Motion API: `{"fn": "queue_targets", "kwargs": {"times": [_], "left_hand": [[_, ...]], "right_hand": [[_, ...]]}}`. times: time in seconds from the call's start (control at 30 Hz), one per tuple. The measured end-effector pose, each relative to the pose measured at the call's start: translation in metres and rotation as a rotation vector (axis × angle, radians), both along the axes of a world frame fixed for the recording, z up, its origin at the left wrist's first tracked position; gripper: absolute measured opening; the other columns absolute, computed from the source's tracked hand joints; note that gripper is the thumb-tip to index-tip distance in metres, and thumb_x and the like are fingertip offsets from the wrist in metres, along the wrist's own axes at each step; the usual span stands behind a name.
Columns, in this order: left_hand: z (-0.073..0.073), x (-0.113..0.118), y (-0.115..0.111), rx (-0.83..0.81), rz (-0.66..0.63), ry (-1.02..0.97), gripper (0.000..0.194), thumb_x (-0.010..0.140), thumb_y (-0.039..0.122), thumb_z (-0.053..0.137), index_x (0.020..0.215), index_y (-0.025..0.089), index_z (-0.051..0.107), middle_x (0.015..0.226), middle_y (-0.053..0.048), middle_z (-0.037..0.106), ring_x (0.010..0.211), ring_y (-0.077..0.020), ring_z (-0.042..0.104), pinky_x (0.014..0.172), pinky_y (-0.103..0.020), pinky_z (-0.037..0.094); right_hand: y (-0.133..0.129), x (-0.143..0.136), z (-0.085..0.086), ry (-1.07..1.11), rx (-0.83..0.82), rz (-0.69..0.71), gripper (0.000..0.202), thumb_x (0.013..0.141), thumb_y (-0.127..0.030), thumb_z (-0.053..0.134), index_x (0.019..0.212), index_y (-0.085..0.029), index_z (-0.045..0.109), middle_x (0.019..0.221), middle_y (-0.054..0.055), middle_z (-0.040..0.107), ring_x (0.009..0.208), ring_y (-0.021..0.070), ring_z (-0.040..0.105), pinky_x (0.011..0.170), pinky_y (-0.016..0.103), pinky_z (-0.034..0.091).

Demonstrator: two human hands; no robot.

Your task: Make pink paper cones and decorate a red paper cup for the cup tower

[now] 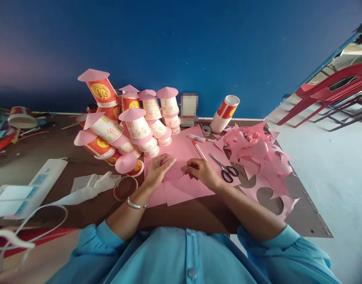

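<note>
The right hand (202, 170) has thumb and fingers pinching the near edge of a pink disc (175, 167), which lies between both hands above pink sheets (189, 192) on the worktop (175, 217); the left hand (161, 169) has its thumb laid along curled fingers at the disc's other side, and its grip cannot be told. Just beyond the right fingers lie an orange-capped marker (199, 149) and, to their right, scissors (224, 167) with blades parted, with scraps (258, 152) farther right. Beyond and left of the left fingers stand cone-topped cups (138, 128), closely stacked.
</note>
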State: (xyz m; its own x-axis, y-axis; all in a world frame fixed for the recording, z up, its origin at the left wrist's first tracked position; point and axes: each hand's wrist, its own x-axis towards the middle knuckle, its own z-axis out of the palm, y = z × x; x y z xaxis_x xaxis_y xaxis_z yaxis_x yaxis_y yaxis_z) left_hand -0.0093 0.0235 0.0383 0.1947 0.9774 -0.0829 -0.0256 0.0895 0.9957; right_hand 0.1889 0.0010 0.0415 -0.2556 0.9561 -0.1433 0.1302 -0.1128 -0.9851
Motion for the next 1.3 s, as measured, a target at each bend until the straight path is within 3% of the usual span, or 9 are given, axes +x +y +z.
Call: {"fn": "queue_targets", "kwargs": {"times": [0.13,0.3,0.53,0.63,0.73,0.87,1.03,1.17,1.3], "left_hand": [[0.0,0.002,-0.003,-0.019,-0.044,-0.122,0.036,0.078,0.05,0.081,0.093,0.017,0.075,0.083,-0.005,0.071,0.082,-0.0217,0.064,0.076,-0.035,0.056],[0.002,0.004,-0.006,-0.014,-0.009,-0.1,0.034,0.075,0.047,0.083,0.088,0.017,0.075,0.079,-0.004,0.069,0.077,-0.0198,0.061,0.069,-0.032,0.053],[-0.004,0.004,-0.007,0.013,0.039,-0.145,0.032,0.08,0.043,0.08,0.072,0.019,0.061,0.072,0.002,0.057,0.072,-0.0138,0.051,0.071,-0.028,0.048],[-0.01,0.003,-0.004,0.005,0.091,-0.184,0.031,0.076,0.044,0.082,0.079,0.02,0.063,0.076,0.002,0.061,0.072,-0.014,0.054,0.072,-0.028,0.05],[-0.011,0.002,-0.002,0.018,0.132,-0.207,0.032,0.074,0.045,0.084,0.083,0.02,0.065,0.079,0.001,0.064,0.075,-0.0146,0.057,0.074,-0.028,0.05],[-0.005,0.001,-0.002,0.051,0.119,-0.204,0.032,0.076,0.044,0.083,0.087,0.019,0.066,0.083,0.0,0.066,0.079,-0.0153,0.058,0.077,-0.028,0.049],[-0.004,0.003,-0.003,0.071,0.098,-0.166,0.032,0.076,0.044,0.082,0.086,0.019,0.065,0.078,0.002,0.062,0.074,-0.0143,0.056,0.073,-0.027,0.048],[-0.012,0.003,-0.003,0.047,0.053,-0.14,0.032,0.078,0.044,0.081,0.088,0.019,0.065,0.077,0.002,0.062,0.072,-0.0144,0.055,0.07,-0.027,0.045],[-0.012,0.002,-0.002,0.079,0.047,-0.067,0.031,0.077,0.044,0.079,0.085,0.018,0.065,0.079,0.001,0.061,0.074,-0.0144,0.053,0.071,-0.027,0.043]], "right_hand": [[-0.002,-0.001,-0.001,0.177,-0.049,-0.109,0.045,0.077,-0.058,0.08,0.067,-0.018,0.063,0.054,-0.004,0.058,0.049,0.0088,0.047,0.048,0.023,0.037],[-0.005,0.0,-0.003,0.227,-0.029,-0.212,0.044,0.078,-0.058,0.079,0.071,-0.018,0.063,0.058,-0.002,0.061,0.052,0.0109,0.053,0.05,0.024,0.043],[-0.013,-0.01,-0.015,0.052,0.012,-0.021,0.044,0.082,-0.059,0.076,0.074,-0.017,0.068,0.061,0.001,0.065,0.054,0.014,0.059,0.052,0.026,0.047],[-0.021,-0.004,-0.008,-0.236,0.196,0.041,0.025,0.091,-0.041,0.072,0.085,-0.017,0.074,0.076,0.005,0.073,0.064,0.0159,0.066,0.062,0.028,0.05],[-0.033,0.017,0.006,-0.776,0.483,0.053,0.019,0.1,-0.026,0.06,0.109,-0.018,0.075,0.102,0.01,0.077,0.085,0.0194,0.072,0.077,0.029,0.052],[-0.054,0.054,0.015,-1.292,0.539,-0.116,0.026,0.104,-0.025,0.052,0.121,-0.019,0.071,0.112,0.013,0.073,0.098,0.0239,0.071,0.073,0.03,0.051],[-0.075,0.087,-0.007,-1.466,0.517,-0.185,0.021,0.101,-0.025,0.059,0.116,-0.018,0.073,0.111,0.011,0.073,0.101,0.0262,0.068,0.07,0.031,0.052],[-0.083,0.097,-0.025,-1.46,0.528,-0.173,0.022,0.099,-0.023,0.061,0.117,-0.018,0.072,0.117,0.011,0.071,0.107,0.0267,0.066,0.069,0.031,0.053],[-0.085,0.101,-0.03,-1.463,0.493,-0.186,0.032,0.095,-0.015,0.061,0.125,-0.018,0.069,0.119,0.013,0.07,0.106,0.0275,0.066,0.072,0.032,0.055]]}}
